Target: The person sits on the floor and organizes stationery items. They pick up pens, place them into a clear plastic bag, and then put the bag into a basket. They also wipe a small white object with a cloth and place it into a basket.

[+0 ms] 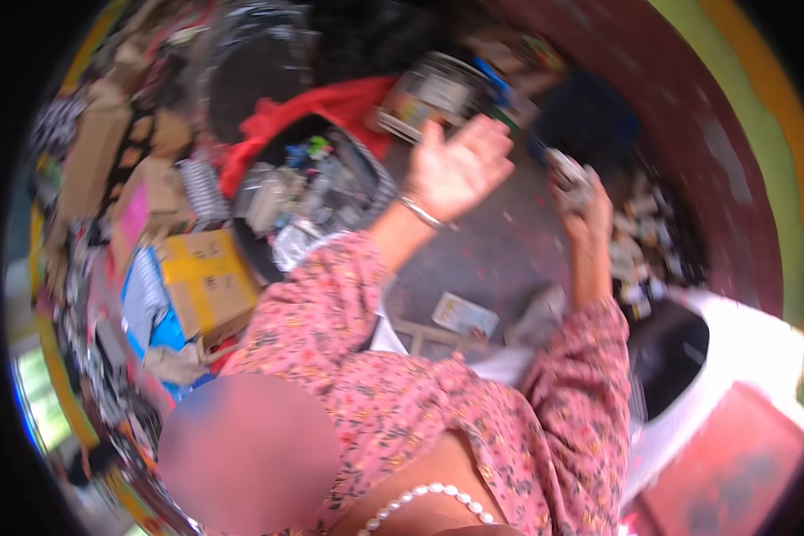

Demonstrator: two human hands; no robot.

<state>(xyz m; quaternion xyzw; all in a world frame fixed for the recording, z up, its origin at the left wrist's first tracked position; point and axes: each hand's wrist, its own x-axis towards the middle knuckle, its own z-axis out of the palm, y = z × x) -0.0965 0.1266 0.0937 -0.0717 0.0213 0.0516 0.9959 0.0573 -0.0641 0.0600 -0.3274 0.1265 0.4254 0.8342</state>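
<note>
My left hand is raised palm up with its fingers stretched out, and nothing lies in it. It is between a dark tub of small plastic pieces and wrappers and a box-like container with papers. To the right, my right hand is closed around a small whitish, crumpled-looking piece, too blurred to name. Beneath both hands is the dark floor, where a flat printed card or packet lies close to me.
Cardboard boxes and mixed scrap pile up on the left. Red cloth lies behind the tub. Along the dark red wall are a dark blue container and a heap of small whitish pieces. A white sack is at right.
</note>
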